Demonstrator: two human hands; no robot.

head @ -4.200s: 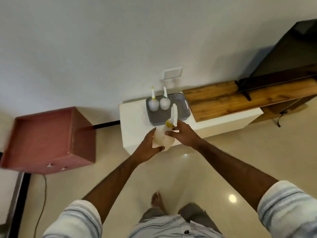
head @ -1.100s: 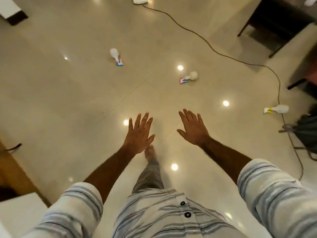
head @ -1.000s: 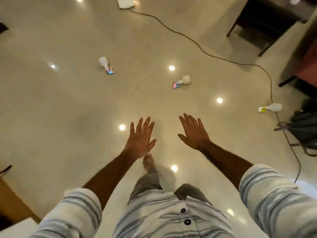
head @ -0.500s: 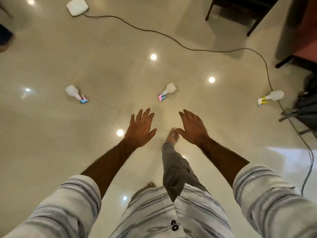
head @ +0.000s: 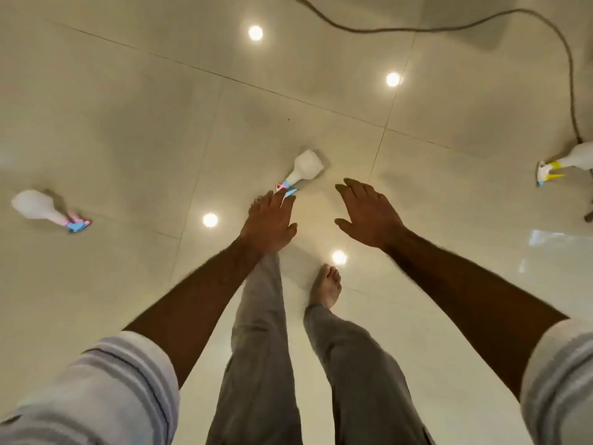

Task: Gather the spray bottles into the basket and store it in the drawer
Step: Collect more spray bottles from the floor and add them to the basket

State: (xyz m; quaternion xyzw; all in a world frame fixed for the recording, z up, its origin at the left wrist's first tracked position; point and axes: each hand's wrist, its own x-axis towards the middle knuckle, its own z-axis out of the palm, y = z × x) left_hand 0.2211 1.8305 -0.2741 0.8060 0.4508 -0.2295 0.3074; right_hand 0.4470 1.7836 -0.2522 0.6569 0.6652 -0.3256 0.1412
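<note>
**A:** As the camera looks straight down from the person's head, what fills the view?

**B:** A glossy cream tiled floor (head: 128, 107) with round ceiling lights reflected in it. Two bare forearms reach forward from rolled striped sleeves, above grey trousers and one bare foot (head: 325, 285).

**A:** Where are the spray bottles?

**B:** Three lie on their sides on the floor. The middle bottle (head: 303, 170) is white with a pink and blue trigger head, just ahead of the hands. The left bottle (head: 40, 207), also white with a pink and blue head, lies well apart near the left edge. The right bottle (head: 574, 162) has a yellow trigger and sits at the right edge, partly cut off, beside a dark cable (head: 571, 75) that curves across the top of the floor.

**A:** What are the hands doing?

**B:** The left hand (head: 269, 223) is palm down, fingers spread, holding nothing. Its fingertips overlap the middle bottle's trigger head in the view; whether they touch it, I cannot tell. The right hand (head: 369, 213) is also spread wide and empty, hovering just right of that bottle and apart from it.

**A:** Is the basket or drawer visible?

**B:** Neither is in view.
</note>
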